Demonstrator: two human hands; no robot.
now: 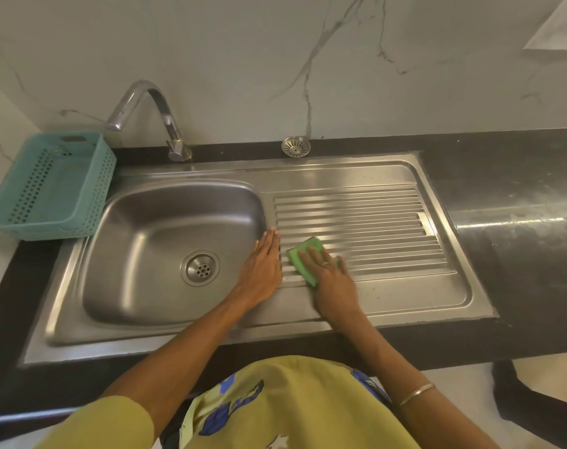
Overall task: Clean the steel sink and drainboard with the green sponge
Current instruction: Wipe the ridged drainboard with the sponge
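Note:
The steel sink has a basin (pixel 152 228) on the left with a round drain (pixel 199 268), and a ribbed drainboard (pixel 372 228) on the right. My right hand (pixel 332 283) presses flat on the green sponge (pixel 304 254) at the drainboard's near-left corner, fingers spread over it. My left hand (pixel 262 270) lies flat, palm down, on the steel strip between basin and drainboard, holding nothing. The two hands are side by side, a little apart.
A teal perforated basket (pixel 49 186) stands left of the basin, partly over the sink rim. A curved chrome tap (pixel 146 111) rises behind the basin. A loose steel strainer (pixel 296 146) rests on the black counter (pixel 502 189) by the marble wall.

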